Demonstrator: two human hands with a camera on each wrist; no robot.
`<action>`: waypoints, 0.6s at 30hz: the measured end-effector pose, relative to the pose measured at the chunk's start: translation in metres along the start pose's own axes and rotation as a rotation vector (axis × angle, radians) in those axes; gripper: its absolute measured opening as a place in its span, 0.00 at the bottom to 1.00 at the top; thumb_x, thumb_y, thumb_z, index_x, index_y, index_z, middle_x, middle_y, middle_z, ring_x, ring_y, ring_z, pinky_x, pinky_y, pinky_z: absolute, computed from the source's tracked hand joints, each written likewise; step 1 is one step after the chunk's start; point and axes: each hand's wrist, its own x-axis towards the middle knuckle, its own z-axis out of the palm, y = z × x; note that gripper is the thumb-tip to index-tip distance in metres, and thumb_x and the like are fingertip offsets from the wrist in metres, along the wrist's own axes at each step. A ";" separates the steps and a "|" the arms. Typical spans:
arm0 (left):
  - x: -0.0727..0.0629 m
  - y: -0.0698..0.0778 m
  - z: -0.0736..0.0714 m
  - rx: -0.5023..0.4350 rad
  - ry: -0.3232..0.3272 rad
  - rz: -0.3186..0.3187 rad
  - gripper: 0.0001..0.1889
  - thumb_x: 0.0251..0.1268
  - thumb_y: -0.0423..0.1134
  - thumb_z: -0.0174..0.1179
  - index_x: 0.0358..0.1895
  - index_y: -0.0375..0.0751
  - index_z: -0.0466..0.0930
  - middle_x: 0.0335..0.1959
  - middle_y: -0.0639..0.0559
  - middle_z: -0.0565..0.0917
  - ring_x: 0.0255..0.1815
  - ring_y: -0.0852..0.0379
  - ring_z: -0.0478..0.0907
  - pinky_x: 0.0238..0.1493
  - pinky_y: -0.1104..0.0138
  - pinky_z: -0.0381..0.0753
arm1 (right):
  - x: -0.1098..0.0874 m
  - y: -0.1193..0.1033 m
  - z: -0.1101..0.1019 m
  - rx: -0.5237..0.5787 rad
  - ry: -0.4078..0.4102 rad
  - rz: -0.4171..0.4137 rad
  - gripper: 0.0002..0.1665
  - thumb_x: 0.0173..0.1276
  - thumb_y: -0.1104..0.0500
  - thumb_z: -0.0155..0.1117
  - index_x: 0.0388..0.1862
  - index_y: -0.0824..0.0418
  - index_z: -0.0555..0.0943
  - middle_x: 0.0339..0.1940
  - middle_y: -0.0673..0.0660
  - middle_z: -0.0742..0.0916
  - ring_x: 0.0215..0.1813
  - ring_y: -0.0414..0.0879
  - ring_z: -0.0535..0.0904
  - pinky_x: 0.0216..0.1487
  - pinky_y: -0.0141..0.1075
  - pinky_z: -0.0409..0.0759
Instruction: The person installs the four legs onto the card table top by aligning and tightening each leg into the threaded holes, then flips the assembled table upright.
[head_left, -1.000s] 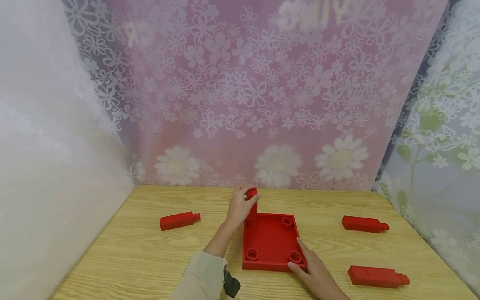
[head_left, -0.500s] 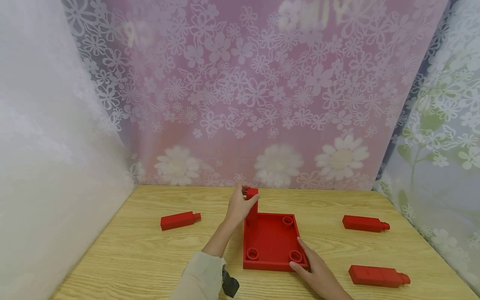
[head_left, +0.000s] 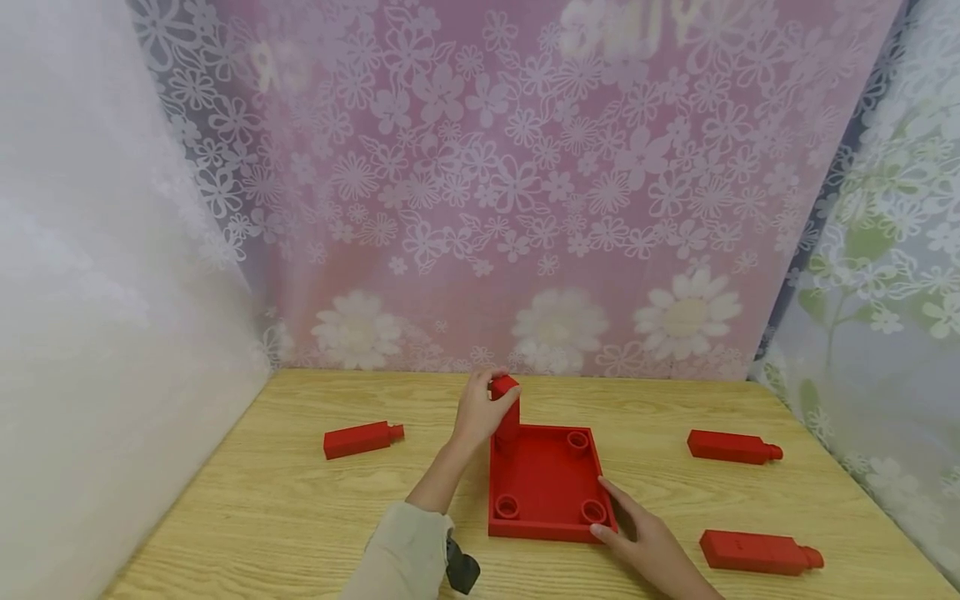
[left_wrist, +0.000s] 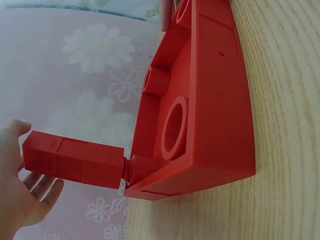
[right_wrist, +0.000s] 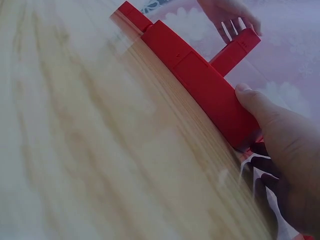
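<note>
A red square tray-like panel [head_left: 547, 479] with raised walls and round corner sockets lies on the wooden table. At its far left corner a red square peg-ended leg [head_left: 511, 417] stands upright over the socket. My left hand [head_left: 477, 412] grips the top of this leg between thumb and fingers. The left wrist view shows the narrow end of the leg [left_wrist: 75, 159] meeting the socket, with a bit of neck visible. My right hand [head_left: 645, 537] holds the panel's near right corner, thumb [right_wrist: 250, 97] on the near wall and fingers along the right side.
One more red leg [head_left: 360, 440] lies on the table [head_left: 247, 517] to the left. Two others, a farther leg [head_left: 731, 447] and a nearer leg [head_left: 757, 552], lie to the right. A flowered curtain [head_left: 480, 208] hangs behind the table.
The leg in my left hand has turned a little, one of its edges now facing forward, and the fingers have shifted around its top. My right thumb has slid slightly right along the panel's near wall.
</note>
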 end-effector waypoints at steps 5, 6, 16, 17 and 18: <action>0.000 0.000 0.003 0.022 0.064 0.000 0.18 0.53 0.44 0.67 0.48 0.43 0.80 0.43 0.48 0.76 0.38 0.54 0.73 0.33 0.66 0.75 | 0.000 0.002 0.002 0.008 0.011 -0.005 0.42 0.60 0.40 0.61 0.69 0.55 0.62 0.65 0.65 0.68 0.64 0.62 0.62 0.58 0.57 0.62; 0.000 0.001 0.004 0.028 0.077 -0.005 0.18 0.53 0.44 0.68 0.47 0.44 0.80 0.42 0.49 0.76 0.37 0.54 0.73 0.32 0.66 0.75 | 0.000 0.002 0.002 0.007 0.015 -0.007 0.43 0.60 0.40 0.62 0.69 0.55 0.63 0.65 0.65 0.69 0.64 0.62 0.62 0.58 0.57 0.62; -0.001 0.002 0.008 0.032 0.104 0.040 0.17 0.53 0.40 0.67 0.47 0.40 0.79 0.36 0.49 0.79 0.34 0.53 0.75 0.30 0.67 0.76 | 0.000 0.004 0.002 0.023 0.004 0.000 0.42 0.60 0.40 0.61 0.70 0.54 0.62 0.65 0.64 0.68 0.65 0.61 0.61 0.58 0.57 0.61; -0.001 0.002 0.008 0.013 0.093 0.026 0.19 0.54 0.41 0.67 0.48 0.39 0.78 0.37 0.48 0.79 0.35 0.53 0.75 0.32 0.66 0.77 | 0.000 0.004 0.002 0.024 0.003 0.002 0.42 0.60 0.40 0.61 0.70 0.54 0.62 0.65 0.64 0.68 0.65 0.61 0.61 0.58 0.57 0.61; -0.001 0.002 0.008 -0.006 0.082 0.009 0.20 0.54 0.41 0.67 0.49 0.39 0.76 0.38 0.48 0.79 0.37 0.52 0.75 0.33 0.65 0.77 | 0.000 0.004 0.002 0.025 0.000 0.003 0.42 0.60 0.40 0.61 0.70 0.54 0.61 0.66 0.64 0.68 0.65 0.61 0.61 0.58 0.57 0.61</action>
